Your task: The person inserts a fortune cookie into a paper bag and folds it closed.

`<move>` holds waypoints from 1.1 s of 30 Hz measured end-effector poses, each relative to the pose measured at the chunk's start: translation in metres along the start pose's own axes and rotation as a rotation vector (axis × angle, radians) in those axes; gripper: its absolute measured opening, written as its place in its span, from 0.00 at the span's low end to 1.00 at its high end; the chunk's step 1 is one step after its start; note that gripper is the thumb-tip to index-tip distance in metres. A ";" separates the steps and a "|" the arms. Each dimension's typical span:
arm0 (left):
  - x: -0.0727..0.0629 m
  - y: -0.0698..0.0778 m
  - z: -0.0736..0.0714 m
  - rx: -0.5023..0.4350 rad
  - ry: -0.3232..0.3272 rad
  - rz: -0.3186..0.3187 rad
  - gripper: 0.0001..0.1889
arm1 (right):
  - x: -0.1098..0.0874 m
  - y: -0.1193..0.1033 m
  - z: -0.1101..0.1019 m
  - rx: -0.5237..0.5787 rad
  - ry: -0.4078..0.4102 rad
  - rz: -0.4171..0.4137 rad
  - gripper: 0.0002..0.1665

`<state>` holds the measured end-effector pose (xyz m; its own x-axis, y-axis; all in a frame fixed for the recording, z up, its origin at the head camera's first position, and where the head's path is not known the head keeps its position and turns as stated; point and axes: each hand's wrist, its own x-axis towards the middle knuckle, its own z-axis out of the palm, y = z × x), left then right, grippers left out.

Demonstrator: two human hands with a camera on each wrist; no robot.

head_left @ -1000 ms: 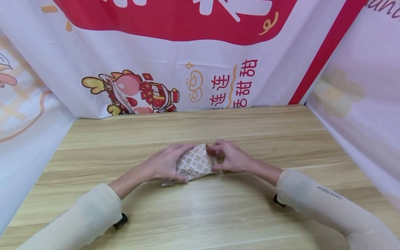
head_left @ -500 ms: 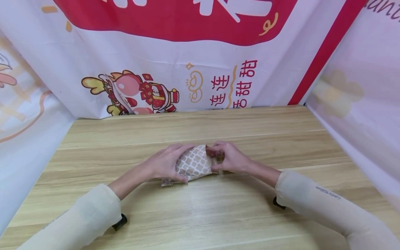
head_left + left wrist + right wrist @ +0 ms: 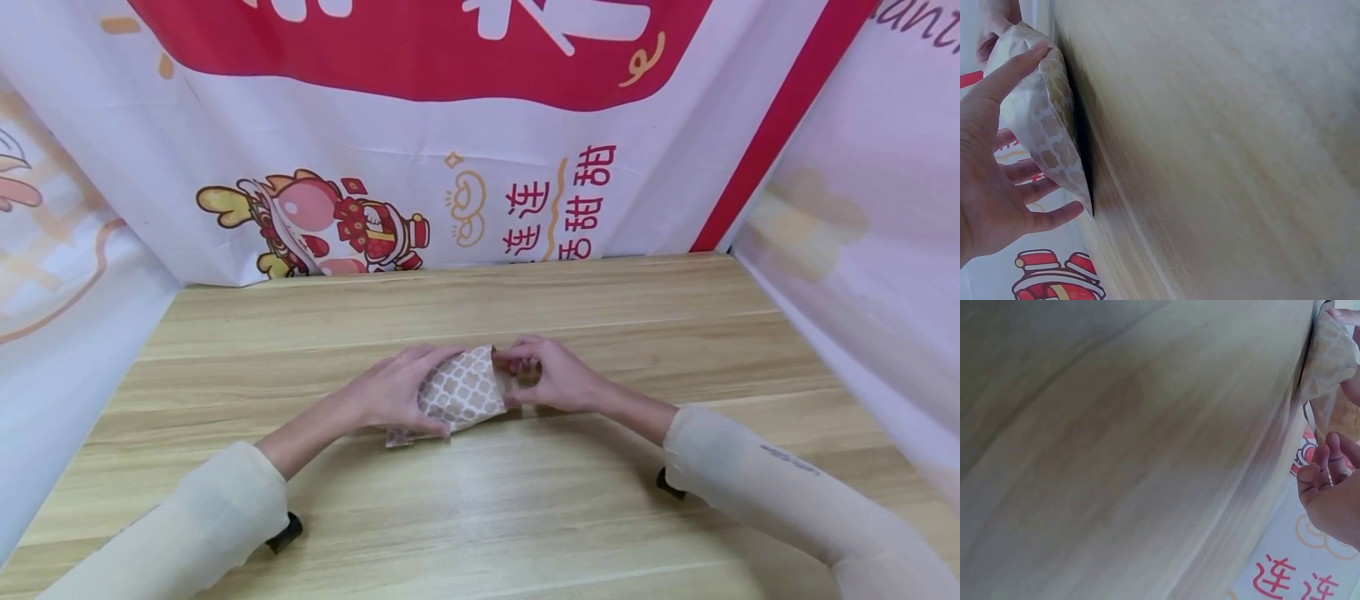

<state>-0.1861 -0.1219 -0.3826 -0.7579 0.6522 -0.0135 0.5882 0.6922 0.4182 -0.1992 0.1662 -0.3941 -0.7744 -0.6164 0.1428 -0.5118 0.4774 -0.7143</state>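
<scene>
A tan paper bag point(image 3: 463, 387) with a white lattice print lies on its side at the middle of the table, its mouth facing right. My left hand point(image 3: 402, 390) grips it from the left, thumb along the near side and fingers over the far side. At the mouth is my right hand point(image 3: 562, 375), the thumb at the near edge of the paper and the bent fingers at the far edge. A brown surface point(image 3: 1346, 409) shows in the mouth in the right wrist view; its kind is unclear. In the left wrist view the bag point(image 3: 1054, 140) bulges under the left thumb.
The wood-grain table point(image 3: 480, 517) extends around both hands. A white cloth backdrop point(image 3: 420, 200) with red print stands along its far edge, and cloth walls point(image 3: 847, 250) close off the left and right sides.
The bag and my left hand have shifted very slightly left. The right fingers have moved a little at the mouth; both hands otherwise keep their places.
</scene>
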 end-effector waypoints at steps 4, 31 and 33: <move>-0.001 0.000 -0.001 0.015 0.009 -0.022 0.58 | -0.004 0.002 -0.005 0.022 0.046 -0.010 0.32; -0.004 -0.006 -0.014 -0.230 -0.010 -0.171 0.41 | -0.013 -0.002 -0.005 0.185 0.014 0.104 0.33; -0.004 -0.007 -0.014 -0.242 -0.016 -0.173 0.40 | -0.012 -0.004 -0.003 0.206 0.007 0.103 0.34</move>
<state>-0.1912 -0.1336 -0.3727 -0.8354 0.5372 -0.1165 0.3652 0.7008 0.6128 -0.1889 0.1736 -0.3903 -0.8215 -0.5664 0.0657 -0.3432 0.3992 -0.8502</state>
